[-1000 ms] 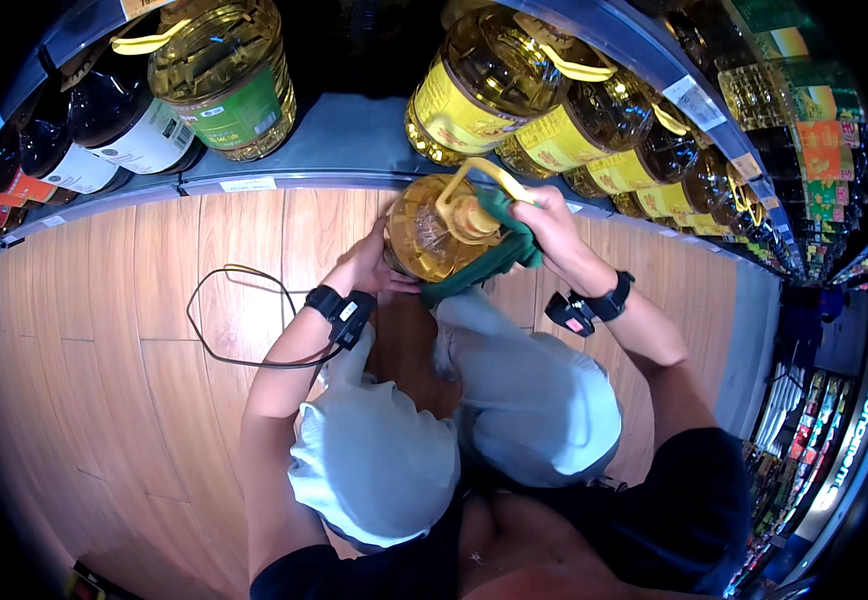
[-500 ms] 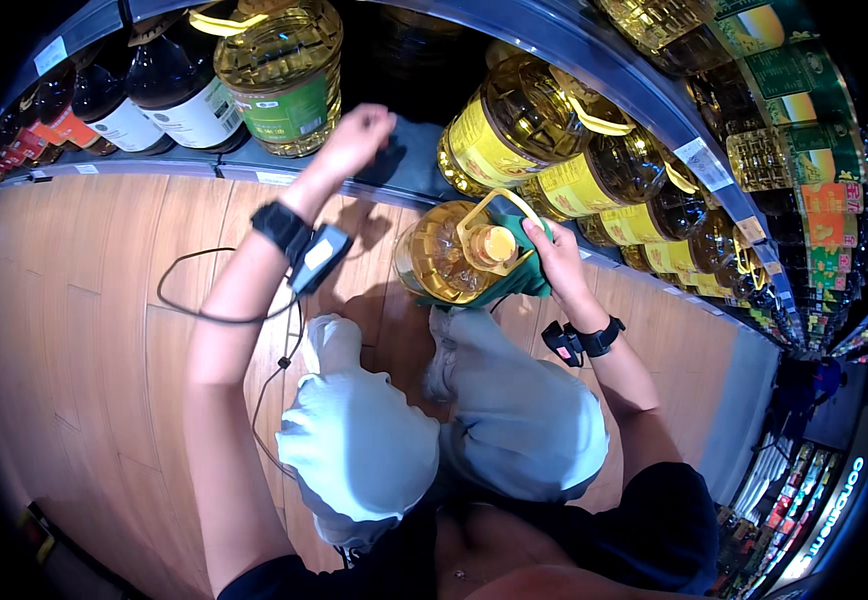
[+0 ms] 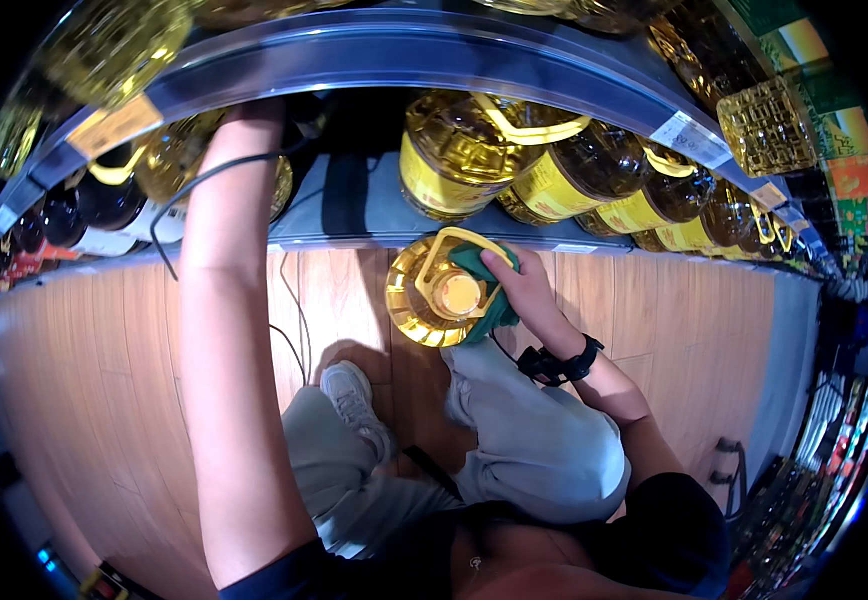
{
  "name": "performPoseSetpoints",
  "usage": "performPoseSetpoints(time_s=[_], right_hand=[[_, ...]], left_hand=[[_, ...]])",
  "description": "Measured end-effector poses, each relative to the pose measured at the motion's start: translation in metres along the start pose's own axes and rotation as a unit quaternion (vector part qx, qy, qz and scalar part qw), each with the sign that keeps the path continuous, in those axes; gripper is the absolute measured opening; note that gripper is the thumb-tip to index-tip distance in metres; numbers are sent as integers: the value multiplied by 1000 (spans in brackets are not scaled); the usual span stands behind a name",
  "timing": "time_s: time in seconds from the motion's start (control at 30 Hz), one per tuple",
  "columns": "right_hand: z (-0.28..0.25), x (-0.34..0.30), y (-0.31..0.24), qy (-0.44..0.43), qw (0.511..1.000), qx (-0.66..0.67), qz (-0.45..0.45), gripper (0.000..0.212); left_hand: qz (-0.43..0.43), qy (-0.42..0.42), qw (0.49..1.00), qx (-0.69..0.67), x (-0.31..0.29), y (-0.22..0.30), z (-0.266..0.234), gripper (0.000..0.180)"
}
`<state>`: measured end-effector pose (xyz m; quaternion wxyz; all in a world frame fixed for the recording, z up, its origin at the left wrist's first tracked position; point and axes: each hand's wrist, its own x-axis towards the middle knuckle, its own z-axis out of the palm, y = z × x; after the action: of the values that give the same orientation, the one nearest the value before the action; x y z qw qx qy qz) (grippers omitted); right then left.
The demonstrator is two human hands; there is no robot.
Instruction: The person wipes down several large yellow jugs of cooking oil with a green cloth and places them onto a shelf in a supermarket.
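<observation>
Clearly, my right grip (image 3: 526, 285) is clamped on a green cloth (image 3: 501, 312), which bears against the side of a yellow-capped oil bottle (image 3: 429, 305); whether it also holds the bottle's yellow handle (image 3: 451, 234), I cannot tell. The bottle is just in front of the lower shelf (image 3: 374, 190), over the wooden floor (image 3: 134, 380), cap facing up toward my camera. My left forearm (image 3: 229, 230) reaches under the upper shelf (image 3: 434, 45), so the left grip is hidden and I cannot tell its state. A dark cable (image 3: 214, 175) crosses that arm. Right of the reach stand oil bottles with yellow labels (image 3: 454, 180); to its left, dark bottles (image 3: 104, 205).
</observation>
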<state>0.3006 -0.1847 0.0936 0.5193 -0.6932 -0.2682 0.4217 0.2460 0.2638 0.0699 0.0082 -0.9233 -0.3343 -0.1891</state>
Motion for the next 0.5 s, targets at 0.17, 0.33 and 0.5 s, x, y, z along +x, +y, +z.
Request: performPoseSetpoints(time_s=[0.17,0.33,0.5], right_hand=[[-2,5,2,3,999,-31,-39,26],[-3,7,1,-18,997,-46,-54,29],[-1,4,1,-1,999,-18,-46,31]], left_hand=[[-10,-18,999,29,17,-21,14,42],[-8,-3,1000,25,20,-35,14,41],[-2,13,1000,13,17,-41,10,39]])
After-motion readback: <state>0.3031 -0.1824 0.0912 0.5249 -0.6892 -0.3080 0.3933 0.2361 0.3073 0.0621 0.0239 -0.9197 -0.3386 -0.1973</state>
